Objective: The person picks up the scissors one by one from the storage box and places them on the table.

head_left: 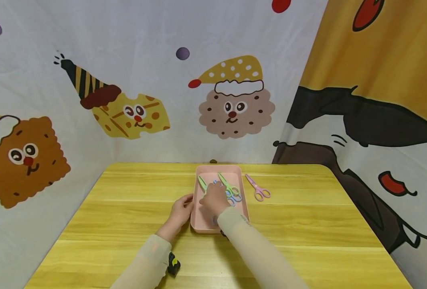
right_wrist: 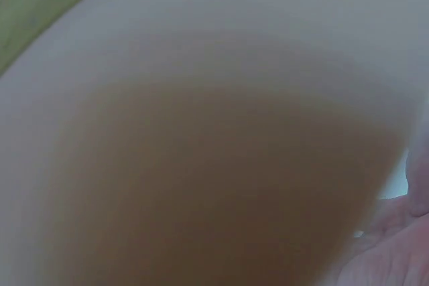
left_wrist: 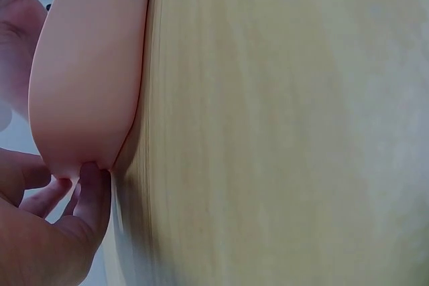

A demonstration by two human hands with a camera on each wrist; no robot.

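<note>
A pink tray (head_left: pixel 202 224) lies on the wooden table in the head view. My left hand (head_left: pixel 180 210) is at its left side; in the left wrist view, bent fingers (left_wrist: pixel 94 192) hold the tray's wall and lower edge. My right hand (head_left: pixel 215 197) reaches down into the tray among several scissors. Green scissors (head_left: pixel 229 185) and blue scissors (head_left: pixel 235 197) show to its right. Left of it, a green blade (head_left: pixel 201 184) emerges, its handle covered by the hand. My right fingertips are hidden, and a blurred surface fills most of the right wrist view.
Pink scissors (head_left: pixel 258 188) lie on the table (head_left: pixel 307 216) just right of the tray. Behind the table's far edge hangs a cloth backdrop (head_left: pixel 155 48) with cartoon prints. A small black device (head_left: pixel 174 265) is at the left sleeve.
</note>
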